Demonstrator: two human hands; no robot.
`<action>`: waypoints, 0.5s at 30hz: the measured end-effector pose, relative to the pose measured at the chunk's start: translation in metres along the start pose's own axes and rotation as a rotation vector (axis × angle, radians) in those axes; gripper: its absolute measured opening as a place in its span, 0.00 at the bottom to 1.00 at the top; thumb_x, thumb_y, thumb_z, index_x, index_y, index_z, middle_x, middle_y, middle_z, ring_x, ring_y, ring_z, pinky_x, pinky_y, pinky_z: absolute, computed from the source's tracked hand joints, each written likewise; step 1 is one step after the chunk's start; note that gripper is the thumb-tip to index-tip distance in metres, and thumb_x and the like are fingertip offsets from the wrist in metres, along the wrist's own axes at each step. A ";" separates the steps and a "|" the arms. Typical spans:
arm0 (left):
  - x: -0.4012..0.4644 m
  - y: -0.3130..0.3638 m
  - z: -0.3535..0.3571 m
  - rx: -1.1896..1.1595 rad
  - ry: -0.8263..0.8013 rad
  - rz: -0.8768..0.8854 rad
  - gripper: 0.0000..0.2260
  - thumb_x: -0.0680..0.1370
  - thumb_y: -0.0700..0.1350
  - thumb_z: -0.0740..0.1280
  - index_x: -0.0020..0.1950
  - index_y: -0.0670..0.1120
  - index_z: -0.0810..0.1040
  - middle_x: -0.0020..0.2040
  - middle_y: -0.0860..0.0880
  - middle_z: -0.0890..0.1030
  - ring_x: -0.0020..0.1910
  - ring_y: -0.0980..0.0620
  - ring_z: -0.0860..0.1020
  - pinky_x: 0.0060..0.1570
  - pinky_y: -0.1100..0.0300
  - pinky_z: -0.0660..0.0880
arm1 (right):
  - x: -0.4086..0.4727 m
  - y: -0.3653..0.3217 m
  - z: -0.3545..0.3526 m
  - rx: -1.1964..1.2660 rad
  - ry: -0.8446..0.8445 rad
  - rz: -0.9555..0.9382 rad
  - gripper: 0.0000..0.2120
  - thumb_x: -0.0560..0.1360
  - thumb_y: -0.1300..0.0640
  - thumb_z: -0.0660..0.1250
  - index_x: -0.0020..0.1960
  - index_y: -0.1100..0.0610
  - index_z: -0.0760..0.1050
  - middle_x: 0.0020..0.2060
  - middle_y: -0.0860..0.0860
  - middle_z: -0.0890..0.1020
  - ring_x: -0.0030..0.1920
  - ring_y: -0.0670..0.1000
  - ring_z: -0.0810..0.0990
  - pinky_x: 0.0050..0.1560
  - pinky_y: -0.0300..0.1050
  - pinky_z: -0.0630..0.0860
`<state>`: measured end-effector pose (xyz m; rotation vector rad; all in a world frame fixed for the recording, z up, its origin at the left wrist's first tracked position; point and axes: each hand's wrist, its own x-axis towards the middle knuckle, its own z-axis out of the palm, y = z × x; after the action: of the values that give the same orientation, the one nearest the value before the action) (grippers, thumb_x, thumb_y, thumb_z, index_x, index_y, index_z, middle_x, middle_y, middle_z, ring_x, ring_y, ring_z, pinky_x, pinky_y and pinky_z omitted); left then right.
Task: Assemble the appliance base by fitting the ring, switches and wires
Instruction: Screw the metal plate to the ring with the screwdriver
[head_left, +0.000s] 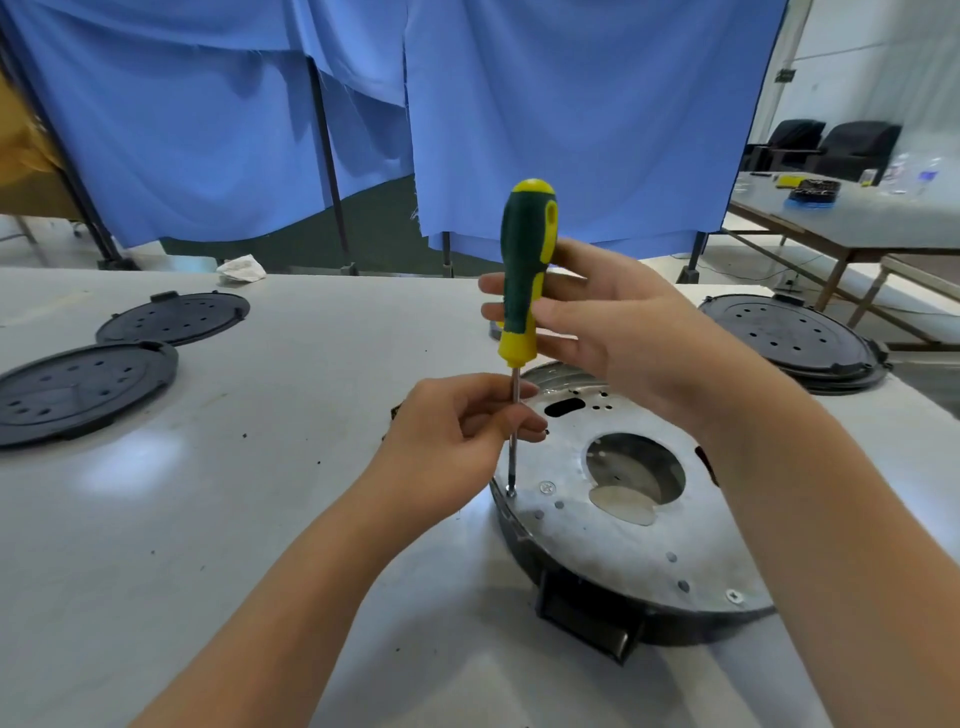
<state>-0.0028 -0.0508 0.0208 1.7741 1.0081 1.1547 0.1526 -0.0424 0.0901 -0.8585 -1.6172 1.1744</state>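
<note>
A round appliance base (623, 530) lies on the white table, its silver metal plate facing up with a large central hole and a black rim and tab at the front. A green-and-yellow screwdriver (524, 270) stands upright, its tip on a screw (510, 490) at the plate's left edge. My right hand (618, 332) grips the handle. My left hand (457, 436) pinches the steel shaft just above the plate. A second screw (546, 487) sits beside the first, and a third (734, 595) is near the front right.
Two black perforated round covers (78, 389) (174, 317) lie at the left of the table and a stack of them (795, 338) at the right. A crumpled white rag (241, 269) lies at the far edge. Blue curtains hang behind; another table stands far right.
</note>
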 end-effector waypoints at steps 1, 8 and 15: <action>0.000 0.000 0.000 0.005 -0.012 0.000 0.10 0.78 0.33 0.64 0.50 0.47 0.79 0.43 0.53 0.85 0.42 0.57 0.84 0.47 0.70 0.77 | -0.001 0.001 0.000 -0.022 0.002 -0.006 0.17 0.79 0.70 0.58 0.62 0.55 0.71 0.55 0.54 0.82 0.54 0.51 0.83 0.58 0.49 0.78; -0.002 -0.001 0.001 0.020 0.029 0.014 0.07 0.74 0.41 0.73 0.47 0.52 0.83 0.41 0.55 0.86 0.44 0.58 0.84 0.49 0.66 0.78 | -0.002 0.004 0.005 -0.349 0.190 -0.116 0.15 0.64 0.55 0.80 0.45 0.57 0.78 0.36 0.50 0.83 0.39 0.51 0.84 0.46 0.49 0.82; 0.001 0.000 -0.002 -0.046 0.145 -0.015 0.07 0.68 0.38 0.77 0.38 0.49 0.83 0.34 0.50 0.85 0.36 0.53 0.84 0.39 0.64 0.80 | 0.000 0.012 0.013 -0.361 0.260 -0.065 0.21 0.64 0.47 0.78 0.47 0.51 0.69 0.45 0.51 0.83 0.40 0.48 0.85 0.47 0.51 0.81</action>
<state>-0.0038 -0.0496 0.0220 1.6627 1.0687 1.3020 0.1405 -0.0423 0.0772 -1.1275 -1.6478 0.6997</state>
